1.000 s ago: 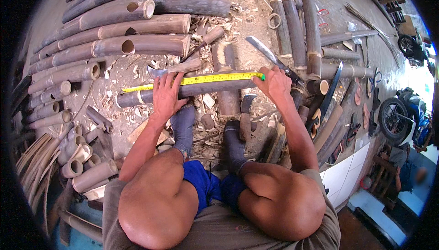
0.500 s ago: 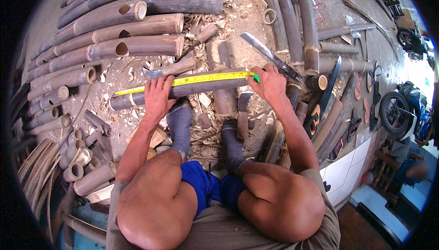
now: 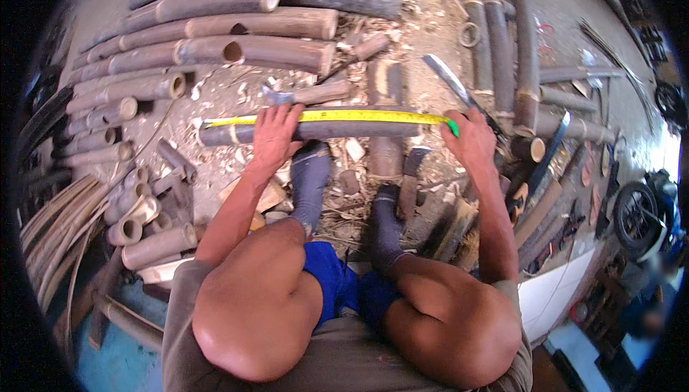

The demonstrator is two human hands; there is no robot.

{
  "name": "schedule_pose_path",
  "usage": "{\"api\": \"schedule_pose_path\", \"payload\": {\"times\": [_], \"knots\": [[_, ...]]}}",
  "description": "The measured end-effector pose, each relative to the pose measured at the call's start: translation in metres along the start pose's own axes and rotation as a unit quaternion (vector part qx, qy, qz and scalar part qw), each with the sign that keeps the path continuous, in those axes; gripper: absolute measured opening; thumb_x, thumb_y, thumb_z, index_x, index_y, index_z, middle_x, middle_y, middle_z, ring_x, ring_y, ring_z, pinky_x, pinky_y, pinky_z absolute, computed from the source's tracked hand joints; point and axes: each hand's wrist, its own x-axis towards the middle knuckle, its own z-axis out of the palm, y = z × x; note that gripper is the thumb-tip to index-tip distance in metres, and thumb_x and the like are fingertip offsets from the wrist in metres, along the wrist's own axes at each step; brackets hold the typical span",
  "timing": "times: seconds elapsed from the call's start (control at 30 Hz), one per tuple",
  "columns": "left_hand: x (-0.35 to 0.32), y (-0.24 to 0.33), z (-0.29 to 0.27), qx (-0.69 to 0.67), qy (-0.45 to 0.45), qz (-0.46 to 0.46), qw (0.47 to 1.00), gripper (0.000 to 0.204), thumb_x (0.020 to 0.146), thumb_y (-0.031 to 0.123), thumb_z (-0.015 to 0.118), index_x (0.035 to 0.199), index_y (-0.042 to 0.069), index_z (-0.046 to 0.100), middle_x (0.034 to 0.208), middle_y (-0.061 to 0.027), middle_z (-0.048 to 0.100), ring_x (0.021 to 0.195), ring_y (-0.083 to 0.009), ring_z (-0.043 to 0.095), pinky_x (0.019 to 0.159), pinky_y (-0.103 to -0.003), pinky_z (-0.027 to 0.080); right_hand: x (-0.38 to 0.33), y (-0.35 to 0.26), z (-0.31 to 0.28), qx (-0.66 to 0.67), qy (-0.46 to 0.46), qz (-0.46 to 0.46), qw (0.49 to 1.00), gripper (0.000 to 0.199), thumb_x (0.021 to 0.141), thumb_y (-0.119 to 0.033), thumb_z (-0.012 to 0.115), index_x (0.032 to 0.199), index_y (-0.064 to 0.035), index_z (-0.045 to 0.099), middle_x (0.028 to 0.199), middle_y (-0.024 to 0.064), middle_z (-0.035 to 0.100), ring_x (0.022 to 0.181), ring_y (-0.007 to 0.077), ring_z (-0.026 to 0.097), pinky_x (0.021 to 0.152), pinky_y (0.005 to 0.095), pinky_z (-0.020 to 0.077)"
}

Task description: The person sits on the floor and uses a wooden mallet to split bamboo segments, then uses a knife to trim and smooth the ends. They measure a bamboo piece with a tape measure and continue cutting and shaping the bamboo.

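A dark bamboo length (image 3: 344,131) lies across in front of me, over an upright-running bamboo log (image 3: 387,162). Along its top stretches a yellow tape measure (image 3: 373,115), its free end near the bamboo's left end. My left hand (image 3: 275,136) grips the bamboo left of its middle, fingers laid over the tape and thumb on the near side. Past the bamboo's right end, my right hand (image 3: 474,141) is closed round the tape's case, of which only a green part shows. Between my feet and the log's right side stands a hatchet-like tool (image 3: 410,180).
Bamboo poles with cut holes (image 3: 215,53) lie in rows at the left. A machete (image 3: 452,80) rests beyond my right hand, and a long blade (image 3: 549,152) lies farther right. Wood shavings litter the floor. Split strips (image 3: 54,238) pile at lower left; a motorcycle wheel (image 3: 637,216) stands far right.
My right hand has moved rightward with the case, and more tape shows past the bamboo's right end. My left hand keeps its place on the bamboo. The whole view has shifted.
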Motion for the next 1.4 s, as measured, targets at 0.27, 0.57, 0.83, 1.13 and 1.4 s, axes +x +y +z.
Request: {"api": "schedule_pose_path", "payload": {"times": [0.27, 0.57, 0.83, 1.13, 1.4], "knots": [[0.000, 0.004, -0.007, -0.057, 0.037, -0.006, 0.998, 0.093, 0.065, 0.036, 0.092, 0.145, 0.011, 0.050, 0.134, -0.0128, 0.059, 0.125, -0.0324, 0.054, 0.114, -0.049, 0.035, -0.002, -0.003, 0.005, -0.003, 0.003, 0.013, 1.000, 0.028, 0.089, -0.036, 0.074, 0.112, -0.0198, 0.075, 0.110, 0.0144, 0.064, 0.107, 0.0368, 0.065, 0.085, 0.0542, 0.0542], [-0.004, -0.013, 0.018, -0.188, 0.142, -0.039, 0.971, 0.038, 0.096, 0.027, 0.067, 0.126, 0.006, 0.058, 0.125, -0.0143, 0.065, 0.123, -0.0347, 0.059, 0.121, -0.054, 0.030, -0.004, -0.001, 0.005, 0.016, 0.019, 0.002, 1.000, 0.026, 0.091, -0.036, 0.074, 0.110, -0.0188, 0.075, 0.109, 0.0155, 0.064, 0.105, 0.0378, 0.065, 0.084, 0.0539, 0.0528], [0.000, -0.008, 0.017, -0.216, 0.168, -0.050, 0.961, 0.030, 0.092, 0.024, 0.072, 0.115, 0.008, 0.063, 0.118, -0.0111, 0.069, 0.117, -0.0321, 0.063, 0.119, -0.053, 0.031, -0.001, 0.002, 0.006, 0.000, 0.042, -0.012, 0.999, 0.025, 0.089, -0.036, 0.074, 0.107, -0.0189, 0.075, 0.101, 0.0137, 0.063, 0.100, 0.0371, 0.066, 0.080, 0.0530, 0.0537], [0.002, -0.006, 0.016, -0.222, 0.164, -0.057, 0.960, 0.028, 0.091, 0.022, 0.072, 0.113, 0.007, 0.063, 0.118, -0.0112, 0.069, 0.117, -0.0313, 0.062, 0.119, -0.050, 0.030, 0.000, 0.000, 0.003, -0.003, 0.010, 0.005, 1.000, 0.025, 0.090, -0.034, 0.073, 0.110, -0.0195, 0.075, 0.104, 0.0132, 0.063, 0.102, 0.0354, 0.066, 0.083, 0.0515, 0.0541], [-0.002, 0.002, 0.004, -0.181, 0.142, -0.094, 0.969, 0.032, 0.091, 0.028, 0.075, 0.111, 0.006, 0.064, 0.119, -0.0131, 0.069, 0.117, -0.0333, 0.061, 0.118, -0.052, 0.032, -0.002, -0.004, 0.006, 0.005, 0.012, -0.010, 1.000, 0.023, 0.091, -0.034, 0.073, 0.109, -0.0195, 0.075, 0.103, 0.0128, 0.064, 0.100, 0.0351, 0.066, 0.081, 0.0509, 0.0544]]}}
